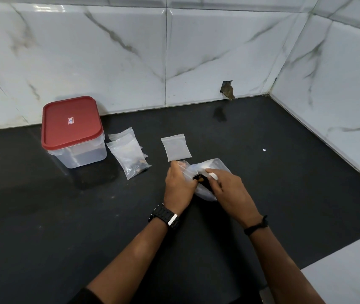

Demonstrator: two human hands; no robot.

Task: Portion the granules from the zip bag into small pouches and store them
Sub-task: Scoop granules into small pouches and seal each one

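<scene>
Clear plastic zip bag [209,172] sits on the black countertop [262,194] at centre, both hands on it. Left hand [180,186] has fingers curled round the near-left side of the bag mouth; right hand [229,189] pinches the opposite edge with thumb and fingers, so both are closed on the bag, neither free. Likely reason: holding the mouth apart or working the zip so the contents can be reached. Dark and brownish granules [201,178] show between the hands inside the bag; cannot tell how much is left.

One empty small pouch [175,148] lies flat just beyond the bag, touching or nearly touching its far edge, probably staged as the next one to fill. Filled-looking pouches [130,156] are stacked to the left, overlapping: at least two, possibly three, exact count unclear. They lie just beside the lidded container [73,132], presumably waiting for storage. One container, clear body, red lid on and closed, so storing is not yet done.

Counts: one zip bag, one empty pouch, two or three filled pouches, one container. Wristwatch [164,216] on left wrist, black band [257,226] on right.
</scene>
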